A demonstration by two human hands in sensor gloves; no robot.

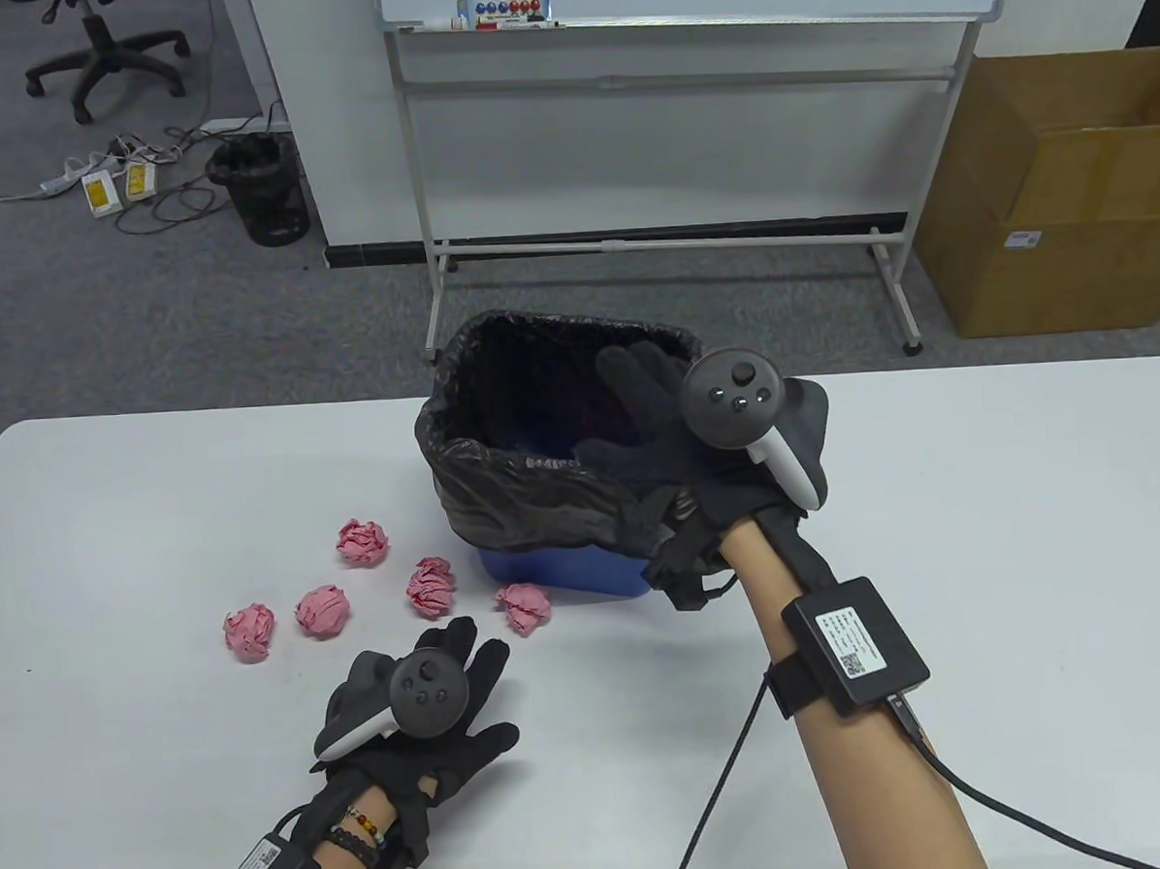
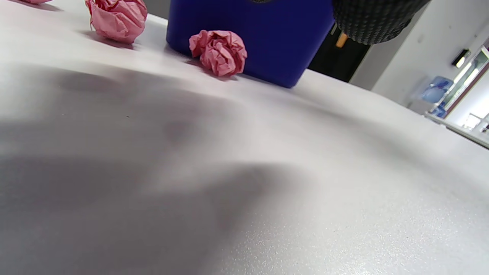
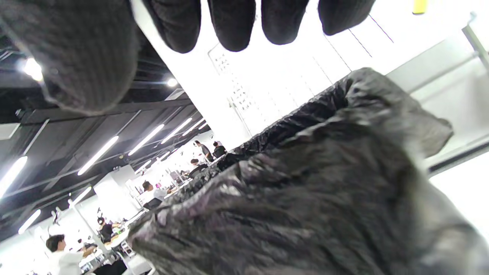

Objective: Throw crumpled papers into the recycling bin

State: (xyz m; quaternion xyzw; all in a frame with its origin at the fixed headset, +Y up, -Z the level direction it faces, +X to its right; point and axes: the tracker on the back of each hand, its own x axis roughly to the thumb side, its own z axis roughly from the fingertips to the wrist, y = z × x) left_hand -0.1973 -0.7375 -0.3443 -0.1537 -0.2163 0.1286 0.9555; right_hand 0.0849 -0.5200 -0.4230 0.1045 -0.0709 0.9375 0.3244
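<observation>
A: Starting nearest, lower left of the table view: left hand (image 1: 420, 715) lies low over the counter (image 1: 983, 530), fingers (image 1: 481, 668) spread apart, nothing in them. Judged to be staged for the next pickup, since the papers sit just beyond its fingertips.

B: Count of papers on the counter?

A: Five pink crumpled papers (image 1: 322, 611) in a loose row, left of centre. The rightmost paper ball (image 1: 525, 607) lies just beside the bin's blue base; the left wrist view shows it (image 2: 219, 51) close against the blue wall, touching or not I cannot tell.

B: Bin?

A: Recycling bin (image 1: 558, 572) at mid-frame near the counter's far edge, black liner (image 1: 534, 485) folded over the rim, mouth open upward, so a drop from above should land inside.

B: Right hand?

A: Right hand (image 1: 677, 429) reaches over the bin's right rim, palm down above the opening. In the right wrist view its fingers (image 3: 231, 23) hang apart with no paper between them. Judgement: hand empty above the bin. Contents of the bin too dark to read. Five balls left to toss.
</observation>
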